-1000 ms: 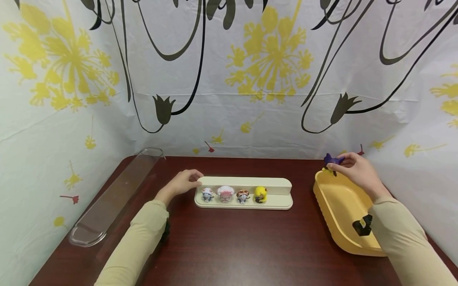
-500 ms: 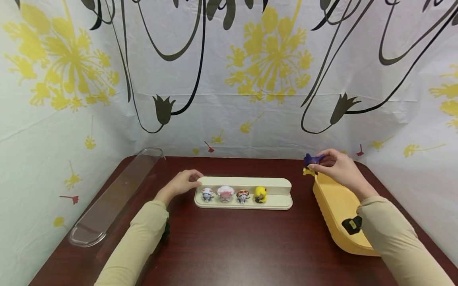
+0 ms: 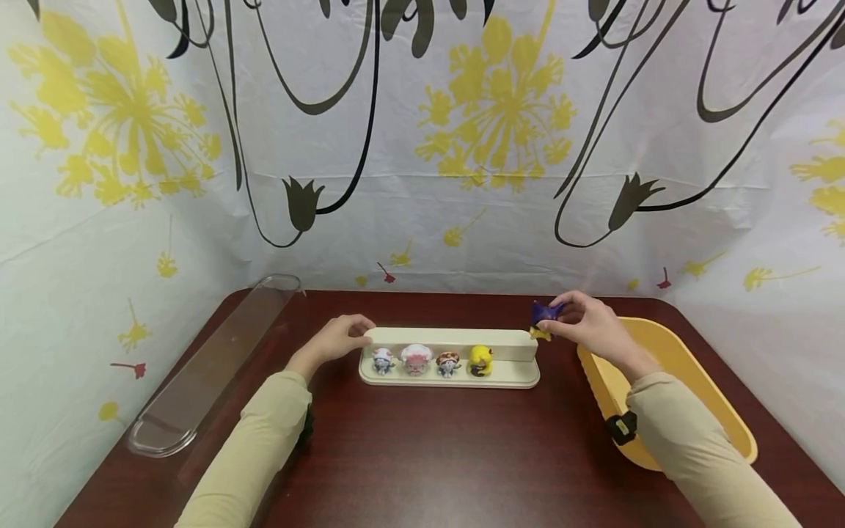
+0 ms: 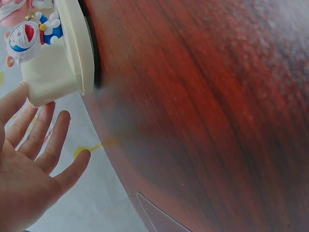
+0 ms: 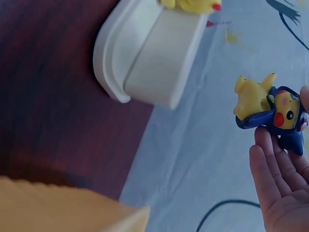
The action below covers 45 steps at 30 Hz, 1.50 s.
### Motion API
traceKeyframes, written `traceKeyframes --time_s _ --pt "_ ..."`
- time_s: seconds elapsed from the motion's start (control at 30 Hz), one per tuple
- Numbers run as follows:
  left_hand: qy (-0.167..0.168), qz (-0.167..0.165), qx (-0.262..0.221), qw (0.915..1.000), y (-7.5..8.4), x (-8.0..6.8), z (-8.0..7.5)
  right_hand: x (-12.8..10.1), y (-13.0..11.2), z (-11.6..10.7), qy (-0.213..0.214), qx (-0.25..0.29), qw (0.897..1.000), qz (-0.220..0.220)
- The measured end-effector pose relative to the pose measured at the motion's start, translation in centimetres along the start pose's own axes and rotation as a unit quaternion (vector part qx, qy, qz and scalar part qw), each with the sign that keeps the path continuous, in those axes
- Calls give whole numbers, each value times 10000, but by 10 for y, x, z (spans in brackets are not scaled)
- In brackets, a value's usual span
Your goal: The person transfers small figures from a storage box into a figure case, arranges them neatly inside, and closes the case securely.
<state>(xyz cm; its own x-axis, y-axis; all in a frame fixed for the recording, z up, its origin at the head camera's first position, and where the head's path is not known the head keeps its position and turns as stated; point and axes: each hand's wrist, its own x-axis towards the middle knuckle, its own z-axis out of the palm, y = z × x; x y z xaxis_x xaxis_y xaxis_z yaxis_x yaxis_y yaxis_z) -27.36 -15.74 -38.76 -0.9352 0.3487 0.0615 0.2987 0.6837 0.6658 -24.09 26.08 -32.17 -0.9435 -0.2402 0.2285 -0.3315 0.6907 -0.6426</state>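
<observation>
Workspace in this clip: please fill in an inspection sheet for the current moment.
Surface: dark red-brown wooden table.
Job's things: small blue-and-yellow toy figure above the right end of the long cream plastic stand, which carries four small figures.
Clutter: yellow plastic tub; clear plastic cover.
Grippers: right hand pinches the toy; left hand touches the stand's left end, fingers straight.
Cables: nothing seen.
Surroundings: white sheet, yellow flower print.

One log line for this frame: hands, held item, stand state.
left hand: touches stand left end | right hand: pinches blue-yellow figure above stand's right end | stand: four figures in a row | yellow tray: right
</observation>
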Motion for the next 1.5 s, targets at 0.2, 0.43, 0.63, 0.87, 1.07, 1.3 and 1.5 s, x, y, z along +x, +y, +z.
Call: traceKeyframes --time_s 0.2,0.43,0.63,0.87,1.07,1.3,1.5 --pt "3 -33 -56 10000 0 0 0 0 1 19 -33 149 9996 -240" --pt "18 -17 -47 10000 -2 1 1 -3 6 35 -110 216 9991 -338" --pt "21 -101 -89 9999 -1 1 1 -6 7 44 -124 183 9989 -418" --pt "-1 -90 -40 10000 -1 1 1 -10 14 54 -212 168 9994 -237" --pt "19 -102 -27 9999 -3 2 2 -12 22 61 -156 169 9995 -227" --pt "13 -148 -39 9999 -3 2 3 -15 23 67 -159 216 9996 -112" --pt "-2 -145 -40 9999 -4 3 3 -15 24 68 -160 163 9997 10"
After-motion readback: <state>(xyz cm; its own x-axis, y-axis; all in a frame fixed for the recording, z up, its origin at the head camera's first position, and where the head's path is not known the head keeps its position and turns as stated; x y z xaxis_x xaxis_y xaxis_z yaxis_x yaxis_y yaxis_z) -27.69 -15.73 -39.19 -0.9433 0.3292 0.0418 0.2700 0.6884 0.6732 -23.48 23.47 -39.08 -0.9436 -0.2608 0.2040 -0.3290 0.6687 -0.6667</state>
